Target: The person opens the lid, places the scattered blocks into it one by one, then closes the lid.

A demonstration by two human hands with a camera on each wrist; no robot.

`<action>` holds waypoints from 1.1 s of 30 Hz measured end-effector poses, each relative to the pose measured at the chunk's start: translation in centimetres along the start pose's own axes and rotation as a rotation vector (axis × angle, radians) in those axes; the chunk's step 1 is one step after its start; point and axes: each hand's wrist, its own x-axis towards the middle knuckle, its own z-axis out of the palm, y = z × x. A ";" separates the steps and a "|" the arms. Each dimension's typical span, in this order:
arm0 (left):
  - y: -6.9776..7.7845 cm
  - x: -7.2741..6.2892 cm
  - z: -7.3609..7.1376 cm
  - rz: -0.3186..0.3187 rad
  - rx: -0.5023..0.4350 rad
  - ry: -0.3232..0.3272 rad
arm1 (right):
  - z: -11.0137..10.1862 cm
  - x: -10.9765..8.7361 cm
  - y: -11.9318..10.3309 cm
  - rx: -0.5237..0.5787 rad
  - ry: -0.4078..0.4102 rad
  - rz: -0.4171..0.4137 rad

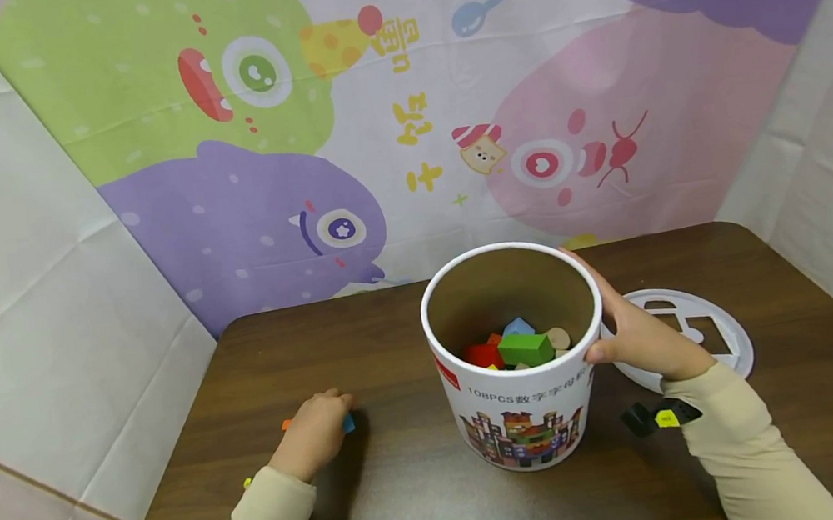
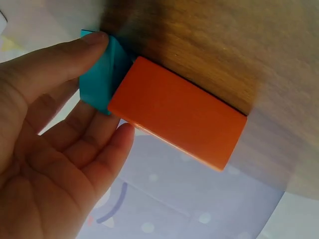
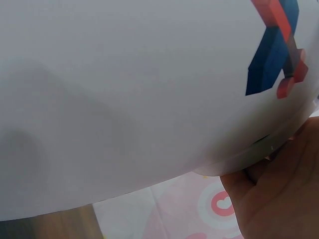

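On the left side of the table, my left hand pinches a teal block between thumb and fingers. An orange block lies against the teal one, close to the fingertips in the left wrist view. My right hand grips the rim of a white bucket at its right side, with the thumb on the outer wall. Inside the bucket are several coloured blocks, among them a green block and a red block. The bucket's white wall fills most of the right wrist view.
A white lid with cut-out shapes lies behind the right forearm. Beside that wrist is a black item with a yellow label. A small yellow piece shows next to the left sleeve. A cartoon-printed cloth hangs behind the table.
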 end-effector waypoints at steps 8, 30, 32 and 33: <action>-0.1 0.1 0.0 -0.012 0.008 0.028 | 0.1 0.0 -0.1 0.006 -0.001 0.000; 2.5 2.6 -9.1 0.011 -0.536 0.370 | 0.2 0.1 0.0 0.019 -0.008 -0.007; 3.4 3.3 -10.1 0.029 -0.570 0.431 | 0.1 0.1 0.0 0.013 -0.002 -0.002; 4.0 3.7 -10.6 0.039 -0.591 0.458 | 0.1 0.1 0.0 0.011 0.000 0.001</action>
